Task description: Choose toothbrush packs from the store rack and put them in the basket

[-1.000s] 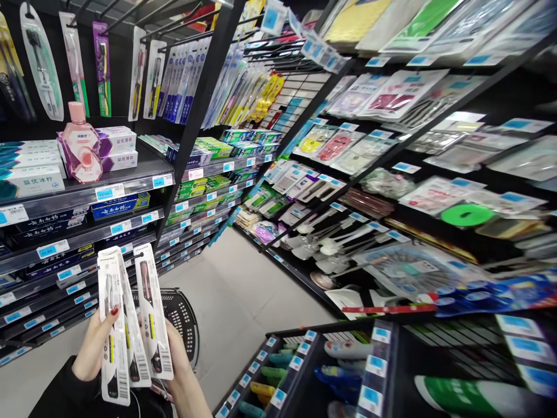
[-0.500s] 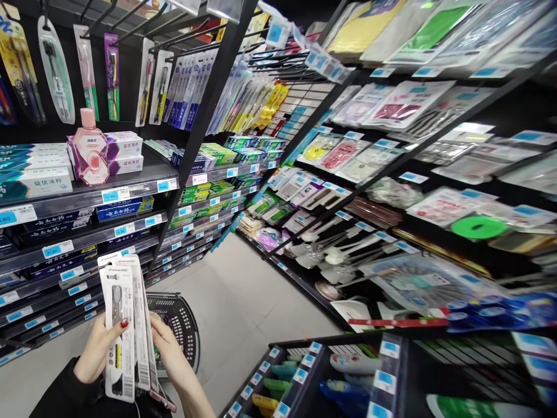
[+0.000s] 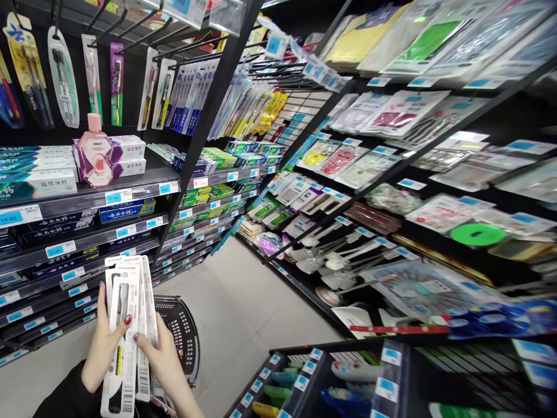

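Observation:
Several white packs of toothbrushes [image 3: 123,302] are fanned out in front of me at the lower left, backs with print and barcodes facing me. The front pack has a brush-shaped cut-out. My left hand [image 3: 99,348] is closed on the packs from the left, its thumb across the front one and a finger along the edge. From the right, my right hand [image 3: 163,351] grips the same bunch, thumb on the front. Behind the packs, a black basket [image 3: 186,331] shows partly; my right arm covers some of it. A thin pinkish object below my right hand is mostly hidden.
Shelves of toothpaste boxes [image 3: 50,183] and a pink bottle [image 3: 96,154] stand at the left, beneath hanging toothbrushes [image 3: 63,81]. Racks of packaged goods [image 3: 394,122] line the right. A low black rack [image 3: 300,377] juts in at the bottom, beside the grey floor [image 3: 235,296].
My right thumb has come round onto the front of the packs. My left fingers have stretched up along their edge, and the fan has shifted slightly right and downward.

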Tool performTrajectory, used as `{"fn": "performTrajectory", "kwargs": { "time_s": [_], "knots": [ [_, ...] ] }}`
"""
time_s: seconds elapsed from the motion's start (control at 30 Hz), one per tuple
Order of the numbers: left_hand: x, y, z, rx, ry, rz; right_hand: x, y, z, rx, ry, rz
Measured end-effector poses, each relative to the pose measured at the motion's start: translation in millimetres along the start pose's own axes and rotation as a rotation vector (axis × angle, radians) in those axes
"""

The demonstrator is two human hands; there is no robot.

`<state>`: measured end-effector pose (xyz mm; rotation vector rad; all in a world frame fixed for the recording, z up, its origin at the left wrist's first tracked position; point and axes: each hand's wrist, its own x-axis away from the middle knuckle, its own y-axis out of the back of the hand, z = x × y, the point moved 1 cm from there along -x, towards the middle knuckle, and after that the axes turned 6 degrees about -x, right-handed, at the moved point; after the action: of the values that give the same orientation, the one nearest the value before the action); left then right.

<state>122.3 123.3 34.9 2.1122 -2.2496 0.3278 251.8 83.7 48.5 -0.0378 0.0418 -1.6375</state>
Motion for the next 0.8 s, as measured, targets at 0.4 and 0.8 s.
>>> {"fn": "performTrajectory", "kwargs": {
  "time_s": [0.4,0.8],
  "knots": [
    [13,4.1,-1,0.440,0.478,0.109,6,-10,-19,0.025,-0.023,-0.027],
    [8,0.7,9,0.348,0.390,0.172,12,-5,-16,-0.113,-0.120,-0.131]
  ]
}}
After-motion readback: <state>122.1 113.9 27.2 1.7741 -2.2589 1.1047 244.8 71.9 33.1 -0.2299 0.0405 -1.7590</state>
